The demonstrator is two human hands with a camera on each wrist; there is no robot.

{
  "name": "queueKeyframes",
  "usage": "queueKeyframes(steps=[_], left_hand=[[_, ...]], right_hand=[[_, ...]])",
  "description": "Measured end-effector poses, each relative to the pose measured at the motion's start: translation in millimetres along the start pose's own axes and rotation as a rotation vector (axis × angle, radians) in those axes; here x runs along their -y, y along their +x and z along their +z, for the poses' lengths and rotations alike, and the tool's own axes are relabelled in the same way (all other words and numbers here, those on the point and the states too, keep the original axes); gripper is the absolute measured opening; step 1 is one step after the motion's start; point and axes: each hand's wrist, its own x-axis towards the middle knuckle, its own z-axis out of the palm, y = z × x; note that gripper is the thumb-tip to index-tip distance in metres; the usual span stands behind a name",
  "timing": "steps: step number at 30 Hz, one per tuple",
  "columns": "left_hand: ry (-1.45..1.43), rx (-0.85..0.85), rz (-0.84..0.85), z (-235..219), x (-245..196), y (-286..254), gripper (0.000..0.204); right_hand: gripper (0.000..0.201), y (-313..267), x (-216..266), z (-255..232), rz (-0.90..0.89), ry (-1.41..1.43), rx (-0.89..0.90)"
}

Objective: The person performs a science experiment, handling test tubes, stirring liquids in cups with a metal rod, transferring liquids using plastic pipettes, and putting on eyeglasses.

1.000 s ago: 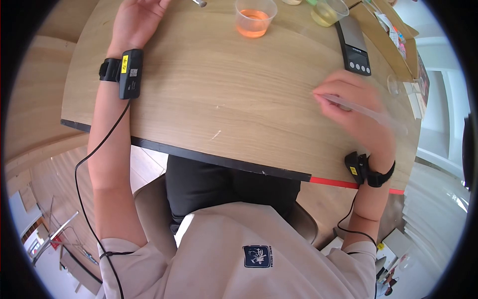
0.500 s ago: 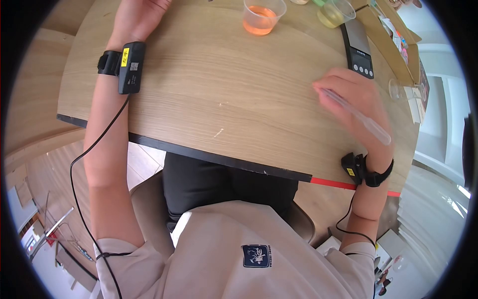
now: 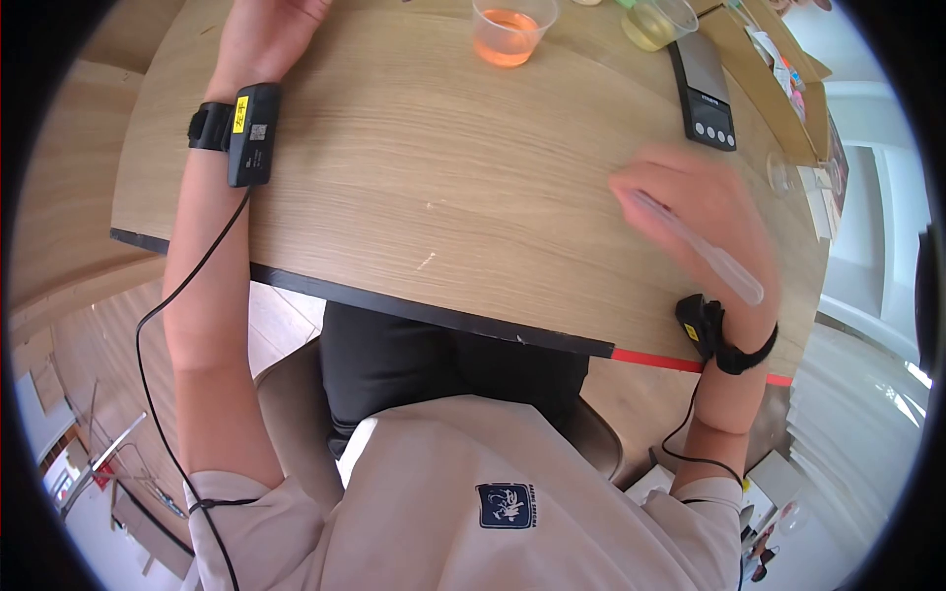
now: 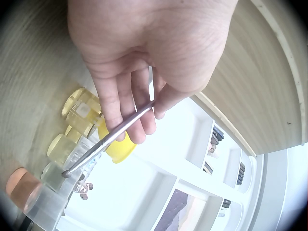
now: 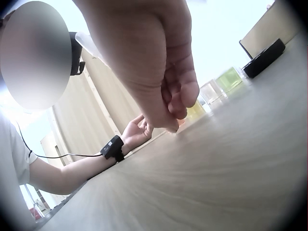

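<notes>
In the left wrist view my left hand (image 4: 149,53) pinches a thin metal rod (image 4: 115,132) with a small rounded end between thumb and fingers. My right hand (image 3: 695,207), slightly blurred, pinches the narrow end of a clear plastic pipette (image 3: 724,261) above the table's right side, its bulb lying back over the wrist. The right wrist view shows my right hand (image 5: 159,67) with curled fingers close over the tabletop. A clear cup of orange liquid (image 3: 507,44) stands at the far middle of the table, and a cup of yellowish liquid (image 3: 650,28) is farther right.
A black digital scale (image 3: 706,94) lies at the far right, beside an open cardboard box (image 3: 803,108). A small clear lid or dish (image 3: 780,172) is near the right edge. In the left wrist view, beakers of yellow liquid (image 4: 79,108) stand near a yellow object (image 4: 118,148).
The pipette's bulb end has swung down toward my right wrist since the earliest frame. My left hand has shifted slightly up and left, and the rod's end has left the head view.
</notes>
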Motion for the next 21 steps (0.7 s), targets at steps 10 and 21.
queueKeyframes(steps=[10, 21], left_hand=[[0.013, -0.02, 0.017, 2.4, -1.4, -1.1, 0.043], [0.019, 0.002, 0.049, 8.0, 2.2, -5.8, 0.046]], right_hand=[[0.009, -3.3, -1.7, -2.3, 0.003, -0.062, -0.006], [0.012, -7.3, -5.6, -0.6, -0.014, -0.078, 0.057]])
